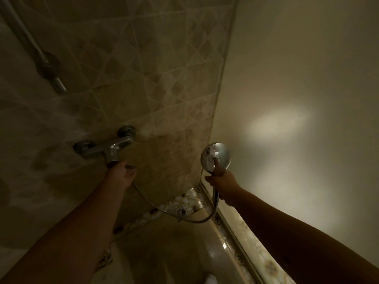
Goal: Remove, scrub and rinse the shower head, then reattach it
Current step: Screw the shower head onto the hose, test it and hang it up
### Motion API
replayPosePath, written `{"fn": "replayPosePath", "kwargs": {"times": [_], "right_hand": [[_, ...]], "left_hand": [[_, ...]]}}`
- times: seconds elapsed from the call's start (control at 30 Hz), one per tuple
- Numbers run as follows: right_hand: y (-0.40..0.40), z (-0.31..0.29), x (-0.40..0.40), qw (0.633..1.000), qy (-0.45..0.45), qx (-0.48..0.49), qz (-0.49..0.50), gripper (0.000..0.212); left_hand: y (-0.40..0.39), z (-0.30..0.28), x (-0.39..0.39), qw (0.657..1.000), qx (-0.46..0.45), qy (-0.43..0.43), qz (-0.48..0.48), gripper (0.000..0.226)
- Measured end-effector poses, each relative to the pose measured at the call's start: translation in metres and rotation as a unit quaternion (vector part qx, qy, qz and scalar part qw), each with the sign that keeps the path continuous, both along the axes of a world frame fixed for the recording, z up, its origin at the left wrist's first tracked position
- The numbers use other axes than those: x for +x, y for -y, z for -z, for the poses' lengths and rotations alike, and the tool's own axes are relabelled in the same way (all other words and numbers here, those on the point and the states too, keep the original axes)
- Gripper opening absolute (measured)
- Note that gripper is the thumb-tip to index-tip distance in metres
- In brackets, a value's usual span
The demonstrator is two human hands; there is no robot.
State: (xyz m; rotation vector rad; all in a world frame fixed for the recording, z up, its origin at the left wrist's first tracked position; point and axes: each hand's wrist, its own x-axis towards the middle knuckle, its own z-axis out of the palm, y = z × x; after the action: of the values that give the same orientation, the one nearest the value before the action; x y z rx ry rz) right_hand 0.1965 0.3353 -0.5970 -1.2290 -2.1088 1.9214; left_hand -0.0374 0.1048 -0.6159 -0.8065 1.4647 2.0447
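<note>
- The left hand (121,173) is at the underside of the chrome mixer tap (106,148), at about 9 o'clock from the shower head; its fingers seem to curl at the tap's lower stub, though dim light hides exactly what they pinch.
- A metal hose (164,210) sags from under the tap toward 4 o'clock, then loops up to the handle.
- The right hand (222,186) wraps the handle, thumb pressed up against the back of the disc.
- The shower head (216,156) sits at 12 o'clock just above that grip, long axis near upright, off its wall rail (30,44).
- Judged: the left hand is nearer the tap control.
</note>
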Motion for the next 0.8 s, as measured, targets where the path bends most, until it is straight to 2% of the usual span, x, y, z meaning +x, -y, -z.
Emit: {"fn": "replayPosePath", "kwargs": {"times": [0.07,0.13,0.2,0.27,0.53,0.8], "right_hand": [[-0.001,-0.002,-0.001,1.000,0.000,-0.003,0.011,0.049],[-0.005,-0.003,-0.004,1.000,0.000,-0.013,0.023,0.041],[-0.009,-0.005,-0.007,0.999,0.002,-0.028,0.026,0.020],[-0.013,-0.007,-0.011,0.999,-0.006,-0.030,0.024,0.015],[-0.021,-0.013,-0.039,0.998,-0.063,-0.015,-0.003,0.034],[-0.031,0.002,-0.065,0.999,-0.029,0.000,0.020,0.038]], "left_hand": [[-0.001,-0.001,-0.002,1.000,-0.003,0.008,-0.007,0.041],[-0.001,-0.002,-0.003,1.000,-0.003,0.012,-0.013,0.041],[-0.001,-0.002,-0.003,1.000,0.001,0.010,-0.018,0.041],[-0.001,-0.003,-0.001,1.000,0.000,0.006,-0.020,0.041],[0.001,-0.009,0.004,1.000,0.004,-0.001,-0.018,0.040],[0.004,-0.011,0.008,0.998,-0.017,-0.052,0.021,0.045]]}}
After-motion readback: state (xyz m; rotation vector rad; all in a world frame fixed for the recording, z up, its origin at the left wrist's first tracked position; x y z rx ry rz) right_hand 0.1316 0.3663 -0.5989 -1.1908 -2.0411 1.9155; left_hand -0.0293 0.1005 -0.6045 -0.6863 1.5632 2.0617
